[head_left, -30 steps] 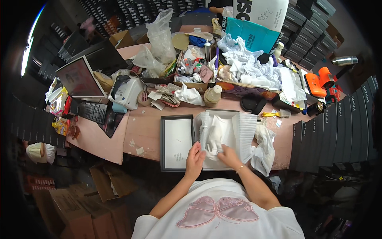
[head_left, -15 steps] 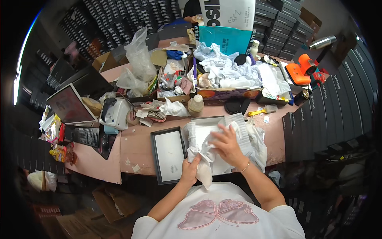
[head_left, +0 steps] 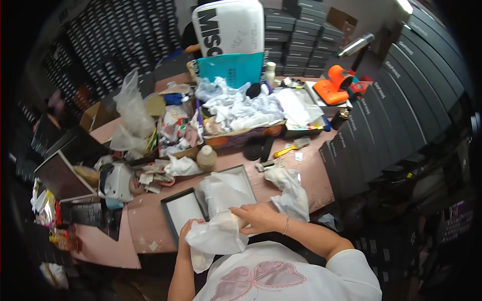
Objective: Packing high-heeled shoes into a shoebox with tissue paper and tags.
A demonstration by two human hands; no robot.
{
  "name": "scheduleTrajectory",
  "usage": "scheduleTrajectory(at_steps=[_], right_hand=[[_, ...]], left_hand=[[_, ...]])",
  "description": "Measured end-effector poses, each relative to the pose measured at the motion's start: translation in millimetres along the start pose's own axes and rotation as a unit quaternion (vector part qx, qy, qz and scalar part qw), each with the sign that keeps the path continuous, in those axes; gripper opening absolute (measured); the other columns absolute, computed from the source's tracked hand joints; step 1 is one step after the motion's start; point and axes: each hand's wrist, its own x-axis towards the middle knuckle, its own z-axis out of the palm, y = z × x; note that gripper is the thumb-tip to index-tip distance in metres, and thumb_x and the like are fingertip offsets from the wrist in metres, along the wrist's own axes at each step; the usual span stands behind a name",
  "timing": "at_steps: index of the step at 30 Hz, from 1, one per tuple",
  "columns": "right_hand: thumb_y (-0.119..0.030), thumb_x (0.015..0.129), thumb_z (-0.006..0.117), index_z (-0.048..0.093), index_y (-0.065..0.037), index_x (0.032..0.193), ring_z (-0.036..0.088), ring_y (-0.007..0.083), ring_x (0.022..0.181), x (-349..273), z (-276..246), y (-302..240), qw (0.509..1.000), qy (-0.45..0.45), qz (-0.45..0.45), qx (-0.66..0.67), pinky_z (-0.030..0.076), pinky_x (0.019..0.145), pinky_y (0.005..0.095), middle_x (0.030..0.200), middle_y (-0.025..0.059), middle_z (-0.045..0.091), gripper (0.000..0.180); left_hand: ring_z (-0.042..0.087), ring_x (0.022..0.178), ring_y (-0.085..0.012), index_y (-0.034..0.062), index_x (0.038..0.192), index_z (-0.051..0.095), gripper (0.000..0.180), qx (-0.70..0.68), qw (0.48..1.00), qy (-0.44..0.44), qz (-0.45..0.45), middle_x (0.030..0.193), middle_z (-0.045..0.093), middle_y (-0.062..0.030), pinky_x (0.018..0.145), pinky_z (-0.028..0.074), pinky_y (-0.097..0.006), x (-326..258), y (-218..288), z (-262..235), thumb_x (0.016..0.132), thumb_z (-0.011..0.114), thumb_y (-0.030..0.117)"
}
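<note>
Left hand (head_left: 187,232) is gripping the white paper bundle (head_left: 216,236) at 9 o'clock; its fingers are partly disappearing behind the paper, so can't really tell how firmly. Right hand (head_left: 257,218) is grasping the same bundle at 2 o'clock, fingers closing round its upper corner. Bundle is hanging between both hands, close in front of the shirt (head_left: 251,281), around the near edge of the worktop (head_left: 145,220). From the bundle: open box (head_left: 248,179) is lying at 1 o'clock with loose white paper (head_left: 226,186) inside, shallow dark tray (head_left: 183,209) is sitting at 10, second white bundle (head_left: 291,196) is resting at 2.

Risks, my guess: contents could be sliding out through the loose end (head_left: 202,261) drooping at 7 o'clock if the left grip is slackening; thin paper could be tearing if hands are pulling apart; a drop could be missing the worktop.
</note>
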Motion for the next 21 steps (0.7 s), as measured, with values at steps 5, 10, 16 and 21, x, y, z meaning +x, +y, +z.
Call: scheduleTrajectory(at_steps=[5,10,16,21], right_hand=[[-0.031,0.07,0.071,0.053,-0.007,0.114,0.061,0.0311,0.082,-27.7,8.3,19.0,0.997,0.076,0.012,0.025,0.049,0.07,0.0408,0.088,0.0117,0.059,0.053],[-0.028,0.066,0.073,0.056,-0.006,0.108,0.06,0.0286,0.079,-64.6,7.1,31.6,0.995,0.1,0.008,-0.009,0.049,0.068,0.0385,0.087,0.0098,0.058,0.051],[-0.022,0.059,0.078,0.058,-0.003,0.102,0.059,0.0282,0.078,-75.1,7.4,35.2,0.988,0.15,0.03,0.013,0.048,0.069,0.0386,0.086,0.0097,0.059,0.05],[-0.028,0.062,0.076,0.058,-0.007,0.107,0.058,0.0251,0.081,-69.4,4.1,41.2,0.986,0.156,0.03,-0.047,0.046,0.07,0.0357,0.088,0.0081,0.057,0.052]], left_hand=[[0.064,0.081,-0.0164,-0.006,0.095,0.065,0.034,0.092,0.994,0.016,0.055,0.092,0.068,-0.0123,0.077,0.052,-0.029,0.7,9.5,40.9,0.099,0.047,0.022],[0.063,0.078,-0.0126,-0.0057,0.099,0.066,0.032,0.15,0.98,-0.112,-0.063,0.09,0.068,-0.0082,0.075,0.051,-0.027,-12.1,38.0,91.6,0.098,0.052,0.023],[0.06,0.075,-0.0103,-0.0048,0.102,0.065,0.029,0.018,0.994,-0.023,-0.105,0.087,0.067,-0.0054,0.069,0.049,-0.025,-11.6,10.4,92.7,0.095,0.058,0.022],[0.055,0.068,-0.0074,-0.0029,0.09,0.067,0.027,0.169,0.981,0.059,0.07,0.079,0.065,-0.0029,0.061,0.045,-0.024,-11.5,6.8,108.0,0.096,0.054,0.02]])
